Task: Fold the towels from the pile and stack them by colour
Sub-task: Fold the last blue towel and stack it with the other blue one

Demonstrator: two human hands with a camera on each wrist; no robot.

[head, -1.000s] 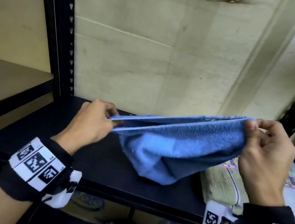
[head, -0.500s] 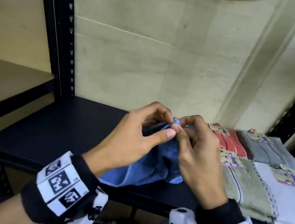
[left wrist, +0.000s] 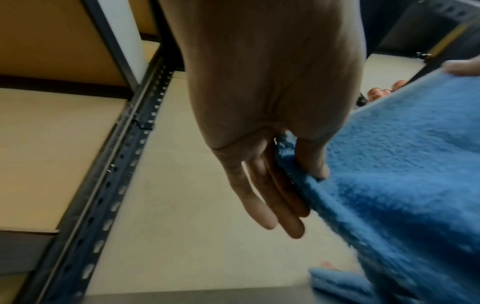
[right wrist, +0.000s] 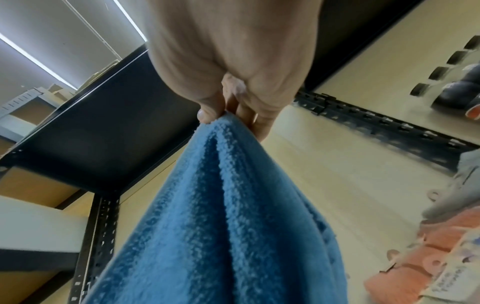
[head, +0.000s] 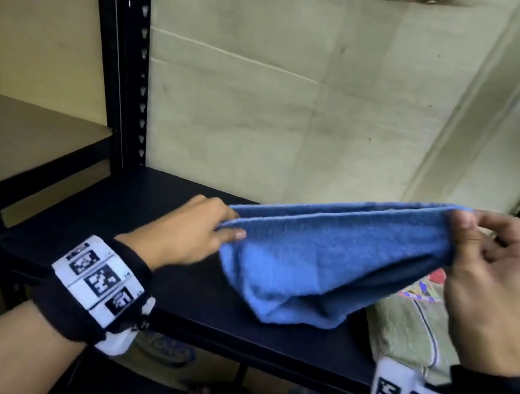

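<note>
Blue towel hangs beside green towel.

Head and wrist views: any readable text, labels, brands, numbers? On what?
Nothing reads clearly.
Pink towel's label: printed words, too blurred to read.
Green towel's label: colourful print, blurred.
Cardboard box under the shelf: blue oval logo, unreadable.
Wristband markers: black-and-white patterns, no words.

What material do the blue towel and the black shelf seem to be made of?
Blue towel: soft terry cloth, probably cotton; its looped, fuzzy pile shows in both wrist views and it sags between the hands. Black shelf: likely painted metal, smooth and matte, on punched black uprights.
</note>
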